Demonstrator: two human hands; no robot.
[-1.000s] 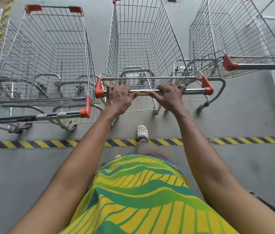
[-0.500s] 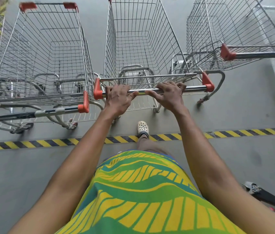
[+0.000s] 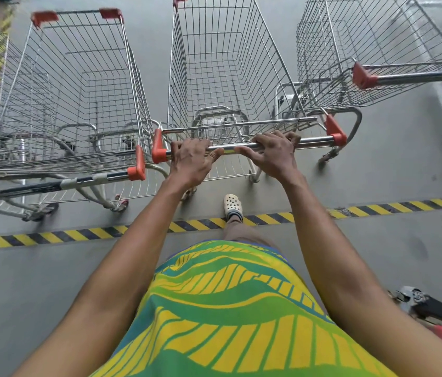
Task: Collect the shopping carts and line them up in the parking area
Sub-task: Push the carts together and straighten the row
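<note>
A: Steel wire, three baskets across. In the head view the middle cart (image 3: 230,85) stood between the left cart (image 3: 78,93) and the right cart (image 3: 372,55), with its handle bar (image 3: 244,146) running crosswise between two orange end caps.

B: And the hands?

A: Both were on that bar. The left hand (image 3: 191,161) was wrapped over it near the left cap, fingers (image 3: 187,146) curled over the top and the thumb stretched along the bar toward the centre. The right hand (image 3: 274,155) gripped it right of the middle in the same way, its thumb pointing inward. The bar passed under the knuckles of both; bare steel showed between the two thumbs.

B: Where was the cart against the line?

A: Its rear wheels sat beyond the striped floor line (image 3: 51,236), inside the bay, just beside the left cart, whose own handle end lay close to the middle cart's left cap. A cream shoe (image 3: 233,204) was just over the stripe.

B: How would you finish the step well?

A: My judgement: push evenly with both arms so the basket stays straight, watch the narrow gap on the left, and stop once the handles are level. The right cart looked slightly askew.
</note>
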